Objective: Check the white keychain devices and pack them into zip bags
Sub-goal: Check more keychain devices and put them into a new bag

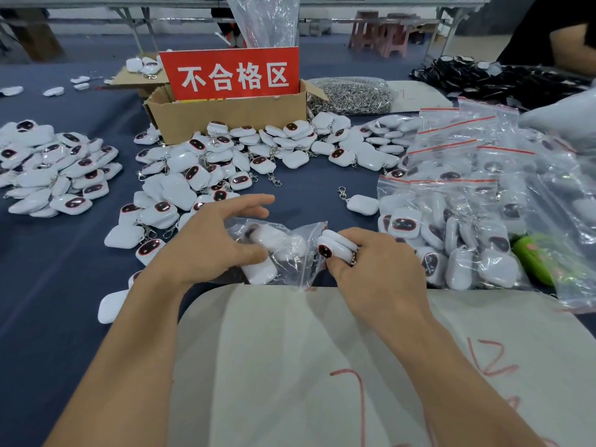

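Devices (206, 162) pile between cardboard box (232, 121) and filled bags (451, 217).

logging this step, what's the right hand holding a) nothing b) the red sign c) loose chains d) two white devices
d: the right hand grips two stacked white devices at the mouth of the zip bag the left hand holds.

Dark blue cloth (306, 195) is covering the near table; grey folding tables (96, 4) are standing far behind, pink stools (395, 37) sitting far right.
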{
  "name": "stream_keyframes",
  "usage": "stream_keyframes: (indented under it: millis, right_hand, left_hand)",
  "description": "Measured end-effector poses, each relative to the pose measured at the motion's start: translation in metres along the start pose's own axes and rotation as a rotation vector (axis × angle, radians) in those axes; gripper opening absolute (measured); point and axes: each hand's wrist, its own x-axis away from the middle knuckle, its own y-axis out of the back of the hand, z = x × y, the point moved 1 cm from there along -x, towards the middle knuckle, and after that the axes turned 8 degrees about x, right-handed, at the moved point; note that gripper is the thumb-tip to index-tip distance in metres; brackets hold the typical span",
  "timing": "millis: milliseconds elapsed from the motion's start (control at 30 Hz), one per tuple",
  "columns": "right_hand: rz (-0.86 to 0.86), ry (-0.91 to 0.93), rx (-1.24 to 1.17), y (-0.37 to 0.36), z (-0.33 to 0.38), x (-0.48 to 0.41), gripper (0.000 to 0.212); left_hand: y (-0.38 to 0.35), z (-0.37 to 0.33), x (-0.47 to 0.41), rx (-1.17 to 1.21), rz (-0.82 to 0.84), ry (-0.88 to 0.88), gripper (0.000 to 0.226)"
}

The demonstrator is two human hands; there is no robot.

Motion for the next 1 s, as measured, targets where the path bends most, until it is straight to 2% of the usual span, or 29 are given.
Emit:
stream_keyframes:
  millis: [67,167,267,467,600,700,900,1000]
  right_hand:
    - [0.001,0.004,0.001,0.000,0.000,0.000,0.014]
    - [-0.002,0.000,-0.014,-0.001,-0.001,0.000,0.010]
    - [-0.010,-0.001,-0.027,-0.001,-0.002,0.000,0.010]
    - [-0.017,0.005,-0.050,-0.002,-0.003,0.000,0.010]
    - [-0.011,0.007,-0.054,-0.003,-0.003,-0.001,0.013]
    - [-0.004,0.013,-0.058,-0.002,-0.004,-0.001,0.012]
    - [0.021,0.012,-0.070,-0.002,-0.003,-0.002,0.013]
    - [0.036,0.016,-0.076,-0.001,-0.004,-0.002,0.013]
  left_hand:
    - [0.001,0.000,-0.002,0.091,-0.153,-0.009,0.066]
    - [0.007,0.001,-0.006,0.146,-0.393,0.045,0.077]
    - [0.012,0.003,-0.005,0.043,-0.488,0.102,0.079]
    - [0.000,0.004,-0.002,-0.146,-0.263,0.163,0.070]
    - [-0.004,-0.006,0.000,-0.129,-0.289,0.097,0.065]
    - [-0.014,-0.020,0.002,0.024,-0.165,0.004,0.058]
    - [-0.046,-0.029,0.002,-0.132,-0.036,-0.004,0.065]
    - [-0.052,-0.030,0.002,-0.204,-0.060,-0.016,0.061]
